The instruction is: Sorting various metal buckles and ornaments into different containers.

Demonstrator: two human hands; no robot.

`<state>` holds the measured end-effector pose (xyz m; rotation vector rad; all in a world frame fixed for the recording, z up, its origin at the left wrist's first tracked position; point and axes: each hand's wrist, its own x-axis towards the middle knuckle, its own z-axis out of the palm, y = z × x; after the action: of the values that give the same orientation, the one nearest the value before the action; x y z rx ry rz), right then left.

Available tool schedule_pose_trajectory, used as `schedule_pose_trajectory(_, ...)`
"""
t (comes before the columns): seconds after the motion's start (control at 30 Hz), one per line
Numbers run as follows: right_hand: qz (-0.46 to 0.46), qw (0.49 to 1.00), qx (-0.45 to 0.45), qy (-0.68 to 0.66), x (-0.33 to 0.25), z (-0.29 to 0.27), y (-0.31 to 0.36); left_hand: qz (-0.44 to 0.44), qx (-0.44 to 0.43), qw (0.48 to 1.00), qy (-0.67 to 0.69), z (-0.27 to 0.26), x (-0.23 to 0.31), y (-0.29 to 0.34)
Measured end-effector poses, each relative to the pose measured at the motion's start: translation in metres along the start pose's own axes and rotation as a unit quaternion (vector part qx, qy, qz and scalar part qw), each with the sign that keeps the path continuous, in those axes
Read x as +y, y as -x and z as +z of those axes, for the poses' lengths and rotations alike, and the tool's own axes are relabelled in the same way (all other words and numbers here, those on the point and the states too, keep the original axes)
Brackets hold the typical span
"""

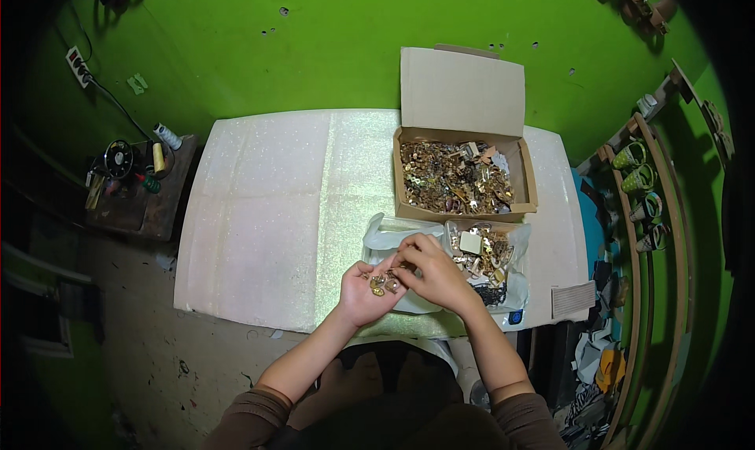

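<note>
My left hand (368, 296) is turned palm up, with several small gold-coloured metal fittings (378, 285) lying in its cupped palm. Over that palm, my right hand (437, 277) has its thumb and fingers pinched together at the left fingers. What lies between the right fingertips is too small to make out. Just beyond my hands is a shallow clear tray (517, 245) with loose metal fittings (497, 253), a pale square piece (470, 242) and a black bundle (491, 294) in it. Part of the tray is hidden behind my right hand.
An open cardboard box (464, 212), heaped with metal fittings (448, 178), stands behind the tray on the shimmering white table cover (259, 206). A grey striped sheet (573, 300) lies at the right. Left is a small dark table (161, 206); right, a wooden rack (621, 214) with shoes.
</note>
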<state>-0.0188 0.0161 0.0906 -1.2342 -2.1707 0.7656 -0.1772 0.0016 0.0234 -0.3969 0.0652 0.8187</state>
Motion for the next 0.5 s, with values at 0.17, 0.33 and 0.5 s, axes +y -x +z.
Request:
schedule_pose_trajectory(0.17, -0.015, 1.000, 0.011, 0.010, -0.010, 0.003, 0.005, 0.027, -0.018, 0.998, -0.059, 0.009, -0.002, 0.000)
schedule_pose_trajectory(0.33, -0.071, 0.989, 0.049, 0.118, -0.021, 0.025, 0.015, 0.047, -0.034, 0.991, -0.118, 0.012, -0.007, -0.003)
schedule_pose_trajectory(0.5, -0.035, 0.991, 0.087, 0.095, -0.013, 0.031, 0.016, 0.065, -0.020, 0.991, -0.113, 0.011, -0.007, -0.004)
